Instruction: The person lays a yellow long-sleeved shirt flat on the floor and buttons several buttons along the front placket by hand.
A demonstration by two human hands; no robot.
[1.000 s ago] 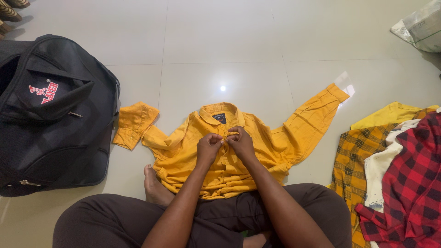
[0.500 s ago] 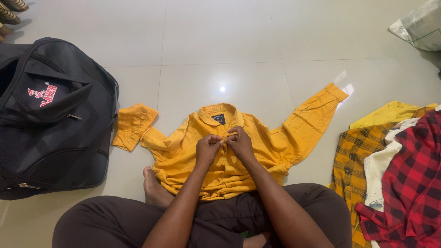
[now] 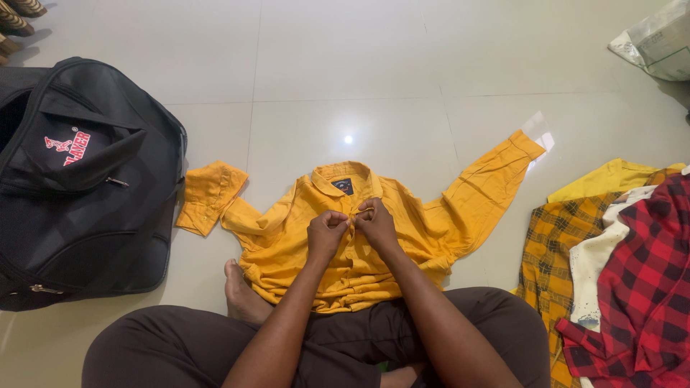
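Observation:
A mustard-yellow long-sleeved shirt [image 3: 424,230] lies face up on the tiled floor in front of my crossed legs, collar away from me, both sleeves spread outward. My left hand [image 3: 327,231] and my right hand [image 3: 376,224] meet at the shirt's front placket just below the collar. Both pinch the fabric edges there, fingers closed around the cloth. Whatever sits between my fingertips is hidden.
A large black bag [image 3: 79,179] stands open at the left. A pile of clothes at the right holds a red checked shirt [image 3: 647,287], a yellow checked shirt [image 3: 546,244] and a white garment. A pale sack [image 3: 658,43] lies at the far right. My bare foot [image 3: 241,291] rests beside the shirt.
My hands stay at the placket; the fingers have shifted only slightly. The view has moved a touch.

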